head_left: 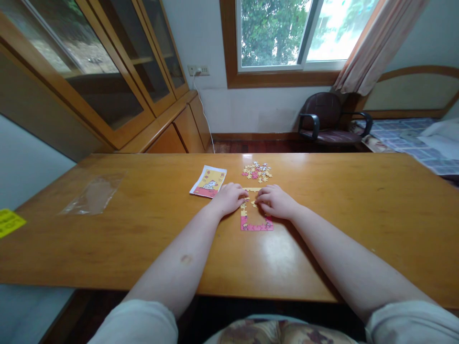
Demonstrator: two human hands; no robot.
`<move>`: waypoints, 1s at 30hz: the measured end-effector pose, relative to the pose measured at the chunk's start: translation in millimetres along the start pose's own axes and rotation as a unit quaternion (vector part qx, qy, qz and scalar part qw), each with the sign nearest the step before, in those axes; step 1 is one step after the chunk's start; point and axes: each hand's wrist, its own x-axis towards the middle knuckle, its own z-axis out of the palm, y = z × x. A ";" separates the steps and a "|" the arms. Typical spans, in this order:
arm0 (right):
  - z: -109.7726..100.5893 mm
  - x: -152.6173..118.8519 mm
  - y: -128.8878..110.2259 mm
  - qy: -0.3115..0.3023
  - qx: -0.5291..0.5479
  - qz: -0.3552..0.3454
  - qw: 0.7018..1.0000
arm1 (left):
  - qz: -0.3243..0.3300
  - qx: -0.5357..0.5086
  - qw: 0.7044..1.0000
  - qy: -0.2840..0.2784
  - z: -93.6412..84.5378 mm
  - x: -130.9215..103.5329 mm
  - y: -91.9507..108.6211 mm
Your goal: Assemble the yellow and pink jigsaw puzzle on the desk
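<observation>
On the table lies a puzzle border (256, 228), a rectangle of joined pieces, yellow at the top and pink at the bottom, with bare wood in its middle. My left hand (230, 197) rests at its upper left side, fingers stretched onto the edge pieces. From the right, my right hand (277, 201) reaches over the upper right side, its fingers closed at a small yellow puzzle piece (254, 204) inside the border. Part of the right side is hidden under that hand. Beyond both hands is a pile of loose puzzle pieces (256, 172), yellow, pink and white.
A picture sheet (209, 181) with a cartoon animal lies left of the puzzle, partly behind my left hand. Farther left is a clear plastic bag (93, 195) on the wooden table (150, 239). A yellow label (10, 222) shows at the left edge. An office chair (324, 117) stands beyond.
</observation>
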 end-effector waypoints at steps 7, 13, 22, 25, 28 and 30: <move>0.5 0.0 1.1 0.002 0.003 0.002 1.000 | -0.016 -0.016 1.000 0.018 -4.9 -0.8 0.4; 0.2 0.1 1.6 0.006 0.004 0.002 1.000 | -0.071 0.008 0.996 0.048 -8.8 -0.9 1.1; -1.6 1.7 -7.0 -0.014 -0.010 0.016 1.000 | -0.040 0.024 0.999 0.007 -6.5 -2.1 2.4; 0.2 1.2 -8.3 -0.026 -0.019 0.021 0.999 | -0.037 0.037 0.999 0.008 -6.8 -1.9 3.7; 2.3 0.6 -7.3 -0.038 -0.023 0.025 0.999 | -0.034 0.050 0.998 0.002 -7.2 -1.5 5.2; 3.0 0.6 -6.6 -0.044 -0.023 0.027 0.998 | -0.034 0.053 0.998 -0.001 -7.4 -1.2 6.2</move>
